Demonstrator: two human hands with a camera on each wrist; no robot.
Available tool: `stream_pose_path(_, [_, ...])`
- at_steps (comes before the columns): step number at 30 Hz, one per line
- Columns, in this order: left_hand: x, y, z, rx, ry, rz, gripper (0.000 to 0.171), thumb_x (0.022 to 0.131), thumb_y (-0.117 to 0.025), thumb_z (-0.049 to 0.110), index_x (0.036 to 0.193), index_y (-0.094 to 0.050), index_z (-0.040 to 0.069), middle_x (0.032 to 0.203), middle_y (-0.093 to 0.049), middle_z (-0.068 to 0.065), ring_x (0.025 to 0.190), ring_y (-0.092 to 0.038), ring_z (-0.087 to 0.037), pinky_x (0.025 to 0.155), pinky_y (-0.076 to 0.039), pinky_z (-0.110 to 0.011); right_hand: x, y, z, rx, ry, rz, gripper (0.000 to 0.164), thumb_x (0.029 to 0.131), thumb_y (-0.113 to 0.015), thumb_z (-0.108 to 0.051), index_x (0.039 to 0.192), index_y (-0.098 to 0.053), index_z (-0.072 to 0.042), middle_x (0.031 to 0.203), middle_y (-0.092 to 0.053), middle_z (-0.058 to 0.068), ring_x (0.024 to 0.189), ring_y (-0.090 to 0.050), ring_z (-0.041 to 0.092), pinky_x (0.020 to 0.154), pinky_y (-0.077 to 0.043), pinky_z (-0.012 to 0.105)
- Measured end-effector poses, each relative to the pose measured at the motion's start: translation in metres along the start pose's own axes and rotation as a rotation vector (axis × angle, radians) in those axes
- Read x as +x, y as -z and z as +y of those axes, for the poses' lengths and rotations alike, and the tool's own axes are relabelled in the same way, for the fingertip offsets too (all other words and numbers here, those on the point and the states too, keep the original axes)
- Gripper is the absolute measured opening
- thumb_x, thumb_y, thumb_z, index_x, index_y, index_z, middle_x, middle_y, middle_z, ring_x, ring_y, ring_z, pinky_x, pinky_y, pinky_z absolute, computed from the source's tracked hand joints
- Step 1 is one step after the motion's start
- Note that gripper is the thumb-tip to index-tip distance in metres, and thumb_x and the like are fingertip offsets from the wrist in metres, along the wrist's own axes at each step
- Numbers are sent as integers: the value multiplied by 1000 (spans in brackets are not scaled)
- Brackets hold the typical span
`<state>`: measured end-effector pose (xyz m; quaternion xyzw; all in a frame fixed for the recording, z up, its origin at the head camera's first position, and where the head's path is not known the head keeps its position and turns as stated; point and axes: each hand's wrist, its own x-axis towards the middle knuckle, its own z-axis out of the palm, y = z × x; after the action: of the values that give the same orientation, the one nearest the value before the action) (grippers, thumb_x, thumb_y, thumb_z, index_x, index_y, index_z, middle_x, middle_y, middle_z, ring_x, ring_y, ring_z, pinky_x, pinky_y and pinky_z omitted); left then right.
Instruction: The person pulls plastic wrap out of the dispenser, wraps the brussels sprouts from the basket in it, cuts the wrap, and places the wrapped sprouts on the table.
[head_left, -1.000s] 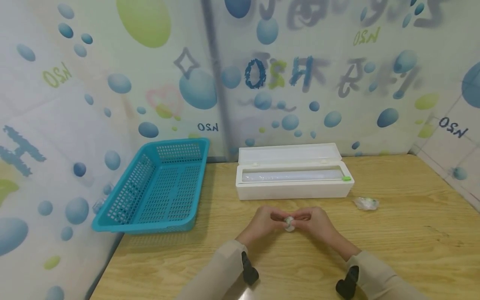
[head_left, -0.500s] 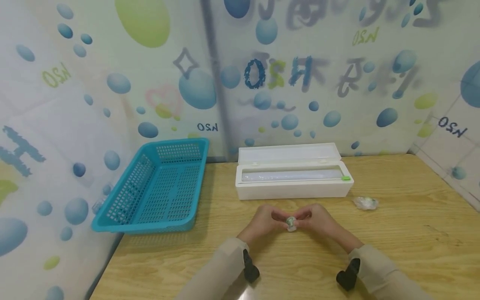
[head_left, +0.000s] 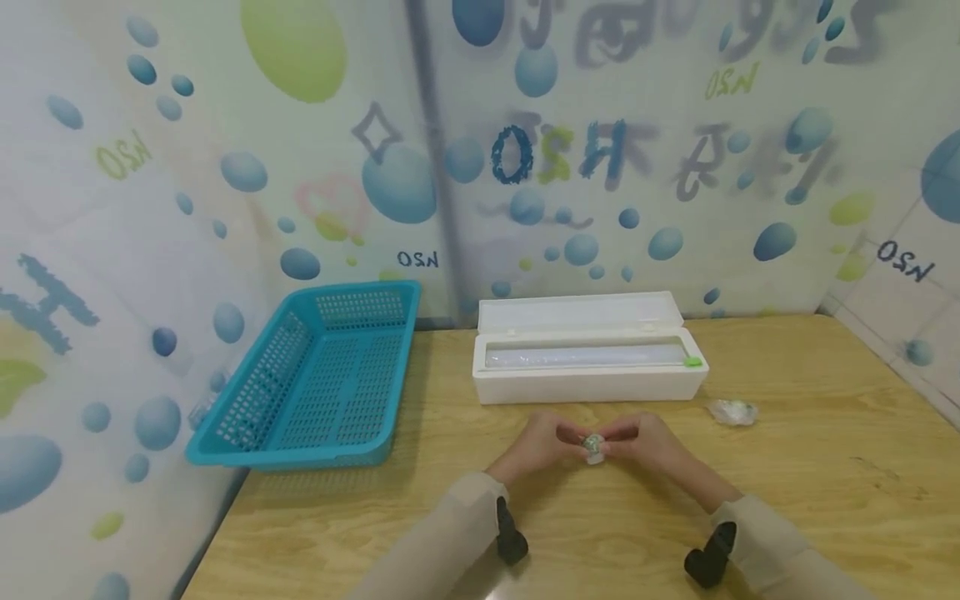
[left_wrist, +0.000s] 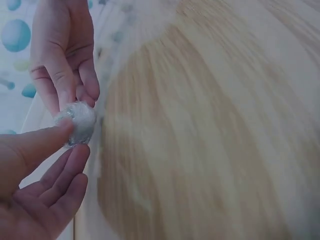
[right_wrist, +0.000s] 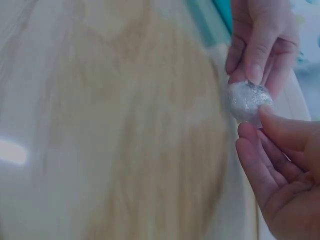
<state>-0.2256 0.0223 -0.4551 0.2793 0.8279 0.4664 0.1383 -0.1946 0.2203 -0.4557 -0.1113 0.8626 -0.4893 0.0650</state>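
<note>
A small roundish bundle wrapped in clear plastic film (head_left: 594, 447) is held just above the wooden table, between both hands. My left hand (head_left: 542, 447) pinches it from the left, thumb on the near face in the left wrist view. From the right, my right hand (head_left: 651, 443) pinches the opposite side with thumb and fingertips. Close up, the bundle (right_wrist: 246, 101) looks pale and shiny with wrinkled film. What lies inside the wrapping cannot be made out. Behind the hands stands a white cling film dispenser (head_left: 592, 386), its lid raised and a film roll inside.
A blue plastic basket (head_left: 300, 456) stands at the left of the table. Right of the dispenser lies another small film-wrapped bundle (head_left: 733, 412). The dispenser has a green slider (head_left: 692, 362) at its right end. A patterned wall covering (head_left: 480, 242) closes off the back.
Both hands have shifted slightly to the right with the bundle, which seems turned a little between the fingers. The view has tilted up slightly. The dispenser, basket and other bundle stay put.
</note>
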Motion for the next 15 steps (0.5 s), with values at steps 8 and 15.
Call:
stream_pose_path(8, [32, -41, 30, -82, -30, -23, 24, 78, -72, 7, 101, -70, 4, 92, -68, -1, 74, -60, -4, 62, -48, -17, -32, 50, 15, 46, -70, 44, 37, 83, -69, -21, 107, -64, 7, 100, -66, 17, 89, -61, 18, 72, -51, 26])
stream_pose_path(15, [56, -86, 54, -41, -35, 64, 18, 73, -76, 9, 91, -73, 7, 80, -70, 4, 68, -58, 4, 59, -44, -11, -60, 83, 31, 2, -148, 124, 40, 81, -70, -21, 107, -63, 9, 97, -67, 16, 84, -60, 8, 69, -50, 23])
